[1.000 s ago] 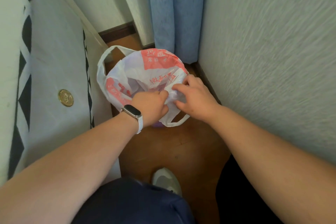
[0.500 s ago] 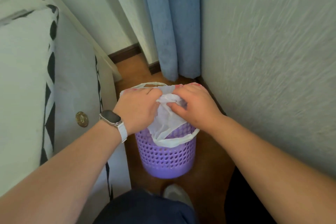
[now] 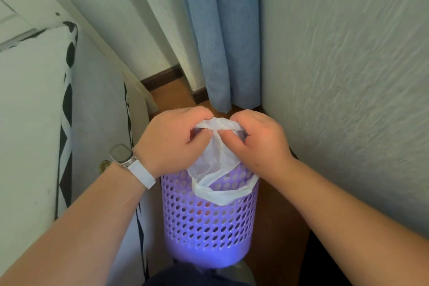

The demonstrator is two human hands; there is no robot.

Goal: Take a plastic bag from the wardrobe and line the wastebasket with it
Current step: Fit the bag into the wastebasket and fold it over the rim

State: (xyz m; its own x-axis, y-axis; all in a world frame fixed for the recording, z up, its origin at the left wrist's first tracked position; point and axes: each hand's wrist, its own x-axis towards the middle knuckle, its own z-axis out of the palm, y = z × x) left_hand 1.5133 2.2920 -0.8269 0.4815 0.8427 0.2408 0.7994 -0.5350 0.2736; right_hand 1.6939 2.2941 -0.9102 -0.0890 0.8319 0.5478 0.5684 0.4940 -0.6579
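Both hands pinch the upper edge of a thin white plastic bag (image 3: 217,158) directly above a wastebasket. The left hand (image 3: 173,140) has fingers curled closed on the bag's rim at the left; the right hand (image 3: 257,140) grips the same rim at the right, thumb and fingertips pressed together on the film. The two hands sit close together, nearly touching.

The bag hangs down from the grip into the lilac perforated plastic wastebasket (image 3: 206,223), and one handle loop drapes over the basket's near rim. Little can be seen inside the basket beyond the bag. No readable print shows on the bag.

A smartwatch with a white strap (image 3: 130,161) is on the left wrist. The basket stands on a brown wooden floor (image 3: 276,220), between a white cabinet with black diamond trim (image 3: 67,109) on the left and a textured wall (image 3: 348,76) on the right. A blue curtain (image 3: 220,37) hangs behind.
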